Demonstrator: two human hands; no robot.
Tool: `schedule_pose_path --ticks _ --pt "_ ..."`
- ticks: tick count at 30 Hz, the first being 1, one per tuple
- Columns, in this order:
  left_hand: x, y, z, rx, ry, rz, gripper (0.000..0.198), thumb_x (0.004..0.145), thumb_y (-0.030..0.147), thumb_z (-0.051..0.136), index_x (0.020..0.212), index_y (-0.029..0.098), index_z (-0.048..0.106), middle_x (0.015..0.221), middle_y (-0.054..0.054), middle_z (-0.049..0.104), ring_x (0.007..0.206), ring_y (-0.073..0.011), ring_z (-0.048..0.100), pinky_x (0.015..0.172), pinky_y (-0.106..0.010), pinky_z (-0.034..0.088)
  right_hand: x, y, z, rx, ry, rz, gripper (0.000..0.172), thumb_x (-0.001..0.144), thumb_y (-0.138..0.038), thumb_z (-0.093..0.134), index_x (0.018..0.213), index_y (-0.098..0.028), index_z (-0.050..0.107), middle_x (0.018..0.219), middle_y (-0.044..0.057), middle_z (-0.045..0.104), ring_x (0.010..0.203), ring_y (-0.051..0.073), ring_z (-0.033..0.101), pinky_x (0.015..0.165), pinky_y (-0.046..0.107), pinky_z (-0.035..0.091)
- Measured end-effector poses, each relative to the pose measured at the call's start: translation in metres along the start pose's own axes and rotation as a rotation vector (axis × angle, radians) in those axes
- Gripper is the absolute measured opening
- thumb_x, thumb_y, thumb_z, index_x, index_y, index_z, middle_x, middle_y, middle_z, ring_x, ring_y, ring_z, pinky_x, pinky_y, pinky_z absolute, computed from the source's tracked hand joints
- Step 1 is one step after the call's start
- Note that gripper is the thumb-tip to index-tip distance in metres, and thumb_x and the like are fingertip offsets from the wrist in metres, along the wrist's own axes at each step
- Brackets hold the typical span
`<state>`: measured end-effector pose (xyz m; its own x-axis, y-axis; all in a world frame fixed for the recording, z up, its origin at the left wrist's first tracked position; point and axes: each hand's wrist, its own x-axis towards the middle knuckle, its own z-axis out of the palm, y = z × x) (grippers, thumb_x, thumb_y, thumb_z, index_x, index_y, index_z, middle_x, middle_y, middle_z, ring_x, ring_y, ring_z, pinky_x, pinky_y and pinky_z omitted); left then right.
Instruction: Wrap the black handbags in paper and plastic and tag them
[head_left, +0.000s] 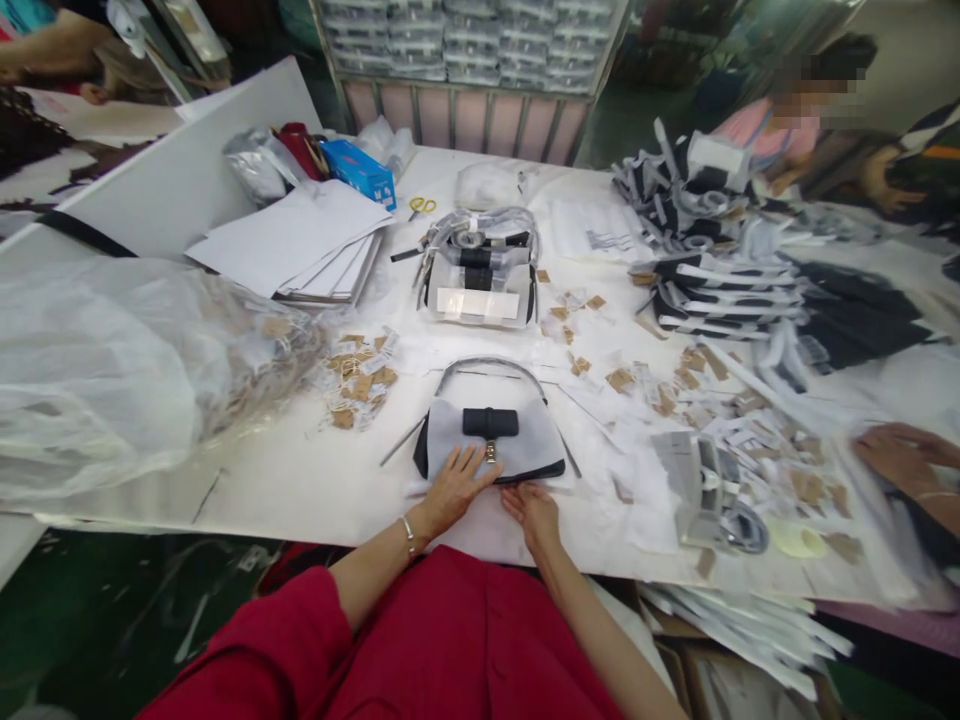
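A small black handbag (pixel 491 435) covered with white wrapping lies flat on the white table (pixel 315 485) right in front of me, its handle arched away from me. My left hand (pixel 454 487) rests flat on the bag's lower left part, fingers spread. At the bag's bottom edge my right hand (pixel 531 510) has its fingers curled, pinching the edge of the bag or the paper under it. A black strap with a metal clasp (pixel 490 425) crosses the bag's front.
A second wrapped bag (pixel 480 270) stands further back. Large clear plastic bags (pixel 112 370) fill the left. Stacked white sheets (pixel 300 240), a blue box (pixel 362 172), yellow scissors (pixel 421 205), scattered brown tags (pixel 360 380) and black-white bag parts (pixel 750 290) lie around. Another person's hand (pixel 896 455) is at right.
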<state>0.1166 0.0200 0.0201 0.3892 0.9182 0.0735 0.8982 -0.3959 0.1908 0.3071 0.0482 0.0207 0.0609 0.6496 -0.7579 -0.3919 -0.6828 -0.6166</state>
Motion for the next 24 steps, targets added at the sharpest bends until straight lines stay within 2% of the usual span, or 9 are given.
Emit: schedule_pose_path --ticks 3,6,11,15,18,22,24 --pt "-0.001 0.000 0.005 0.024 0.009 0.025 0.067 0.089 0.003 0.043 0.148 0.032 0.033 0.149 -0.015 0.041 0.139 -0.0304 0.037 0.112 -0.055 0.030 0.001 0.001 -0.010 -0.016 0.006 0.041 0.040 0.052 -0.033 0.088 0.074 -0.017 0.059 0.065 0.005 0.071 0.063 0.022 0.070 0.065 0.035 0.061" --pt "-0.001 -0.001 0.005 0.023 0.009 0.032 0.065 0.090 0.004 0.042 0.148 0.032 0.033 0.147 -0.015 0.044 0.138 -0.0302 0.039 0.111 -0.054 0.032 0.000 0.004 -0.010 0.021 -0.006 0.036 0.032 0.057 -0.029 0.084 0.073 -0.021 0.059 0.070 0.002 0.071 0.072 0.021 0.071 0.076 0.035 0.060" --pt "0.000 -0.004 -0.007 -0.021 0.014 0.006 0.066 0.089 0.000 0.038 0.148 0.031 0.034 0.144 -0.012 0.048 0.134 -0.0247 0.045 0.109 -0.045 0.037 -0.007 0.009 0.006 0.114 -0.053 -0.015 0.027 0.064 -0.028 0.080 0.084 -0.025 0.061 0.086 -0.002 0.072 0.089 0.016 0.070 0.093 0.031 0.054" --pt "0.003 -0.013 -0.023 -0.088 0.030 -0.021 0.063 0.091 0.002 0.034 0.148 0.029 0.033 0.141 -0.010 0.051 0.127 -0.0216 0.051 0.103 -0.037 0.044 -0.011 0.002 0.021 0.197 -0.204 -0.026 0.031 0.067 -0.033 0.080 0.092 -0.024 0.065 0.098 0.001 0.072 0.102 0.019 0.066 0.098 0.035 0.051" --pt "0.008 -0.019 -0.036 -0.187 0.017 -0.035 0.057 0.096 0.014 0.037 0.150 0.029 0.025 0.138 -0.009 0.053 0.120 -0.0211 0.056 0.098 -0.035 0.047 -0.009 -0.005 0.031 0.253 -0.317 -0.007 0.032 0.070 -0.036 0.080 0.097 -0.023 0.068 0.101 0.002 0.073 0.103 0.019 0.065 0.099 0.038 0.050" --pt "0.017 -0.021 -0.052 -0.283 -0.089 -0.142 0.074 0.094 0.025 0.050 0.153 0.025 0.005 0.127 -0.009 0.059 0.108 -0.0219 0.061 0.090 -0.033 0.050 -0.003 -0.009 0.037 0.281 -0.356 0.022 0.033 0.072 -0.034 0.080 0.102 -0.027 0.069 0.106 -0.001 0.073 0.102 0.017 0.065 0.100 0.038 0.048" --pt "0.023 -0.020 -0.057 -0.253 -0.150 -0.183 0.081 0.090 0.026 0.056 0.153 0.025 0.005 0.120 -0.010 0.059 0.100 -0.0231 0.063 0.084 -0.033 0.052 -0.001 -0.009 0.039 0.293 -0.372 0.008 0.034 0.073 -0.034 0.080 0.104 -0.028 0.069 0.110 -0.001 0.072 0.104 0.016 0.064 0.102 0.038 0.047"
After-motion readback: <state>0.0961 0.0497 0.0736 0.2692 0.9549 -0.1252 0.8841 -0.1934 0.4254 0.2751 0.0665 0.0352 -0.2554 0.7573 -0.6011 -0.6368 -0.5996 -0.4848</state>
